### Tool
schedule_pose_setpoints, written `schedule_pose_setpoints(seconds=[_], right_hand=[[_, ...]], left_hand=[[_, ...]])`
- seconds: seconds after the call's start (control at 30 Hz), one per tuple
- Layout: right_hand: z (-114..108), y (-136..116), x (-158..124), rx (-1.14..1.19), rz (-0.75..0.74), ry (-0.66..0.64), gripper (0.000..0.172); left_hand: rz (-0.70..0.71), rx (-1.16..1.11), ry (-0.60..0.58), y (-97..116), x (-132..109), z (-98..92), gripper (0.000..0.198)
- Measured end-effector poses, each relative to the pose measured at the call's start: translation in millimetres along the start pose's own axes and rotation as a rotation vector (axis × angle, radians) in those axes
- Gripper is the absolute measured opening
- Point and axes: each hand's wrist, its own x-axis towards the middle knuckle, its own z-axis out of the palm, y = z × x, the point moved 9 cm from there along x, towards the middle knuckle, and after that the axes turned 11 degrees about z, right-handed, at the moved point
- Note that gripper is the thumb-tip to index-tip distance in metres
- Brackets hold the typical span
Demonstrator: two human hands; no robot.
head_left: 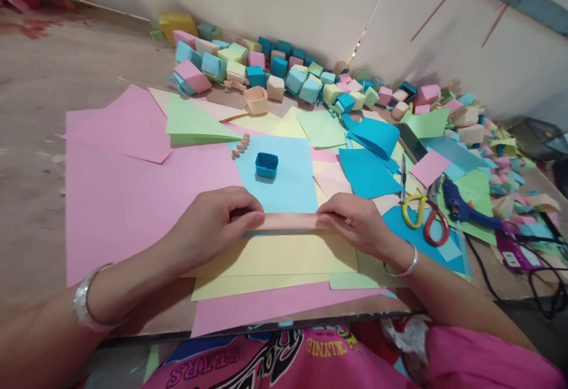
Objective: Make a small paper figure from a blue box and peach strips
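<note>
A narrow peach paper strip [290,221] is stretched level between my two hands, just above the near edge of a light blue sheet [293,191]. My left hand [222,217] pinches its left end between thumb and fingers. The right end is pinched the same way by my right hand [355,220]. Beyond the strip, a small dark blue paper box [267,166] with an open top stands on the light blue sheet. Several tiny peach paper pieces [241,145] lie at that sheet's far left corner. Yellow sheets [275,259] lie beneath my hands.
Large pink sheets [115,200] cover the left side. Right of my right hand are red-and-yellow-handled scissors [426,217], a blue glue gun [465,206] with cords, and a phone [412,142]. Many small folded paper boxes [275,70] are heaped along the wall.
</note>
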Motion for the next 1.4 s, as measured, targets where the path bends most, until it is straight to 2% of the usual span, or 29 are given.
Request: schedule_pose_setpoints(seconds=[0.17, 0.4, 0.6, 0.67, 0.77, 0.9, 1.1, 1.2, 1.4], right_hand=[[3.0, 10.6, 1.7, 0.043, 0.109, -0.007, 0.016], [7.2, 17.2, -0.5, -0.064, 0.14, 0.058, 0.015], [16.6, 24.5, -2.7, -0.151, 0.157, 0.065, 0.008], [18.1, 25.0, -2.0, -0.157, 0.161, 0.059, 0.005], [20.4, 20.2, -0.3, -0.204, 0.141, 0.037, 0.011], [21.9, 10.7, 2.2, -0.251, 0.094, 0.02, 0.02], [27.1, 12.5, 3.0, -0.23, 0.058, -0.025, 0.021], [27.0, 14.7, 2.7, -0.229, 0.065, -0.012, 0.018], [25.7, 7.4, 1.8, -0.31, 0.015, 0.027, 0.024]], left_hand=[[0.044, 0.024, 0.0, 3.0, 1.4, 0.3, 0.02], [0.15, 0.08, -0.002, 8.7, 2.9, 5.9, 0.019], [0.12, 0.168, 0.038, 8.0, -0.9, 10.4, 0.011], [0.154, 0.176, 0.043, 10.7, -2.4, 12.5, 0.013], [0.246, 0.181, 0.05, 15.1, -5.8, 16.9, 0.023], [0.33, 0.26, 0.054, 17.4, -9.9, 21.5, 0.025], [0.352, 0.295, 0.049, 19.9, -9.2, 21.5, 0.024], [0.37, 0.256, 0.051, 20.7, -8.5, 21.2, 0.025], [0.369, 0.246, 0.039, 20.1, -6.1, 19.6, 0.026]])
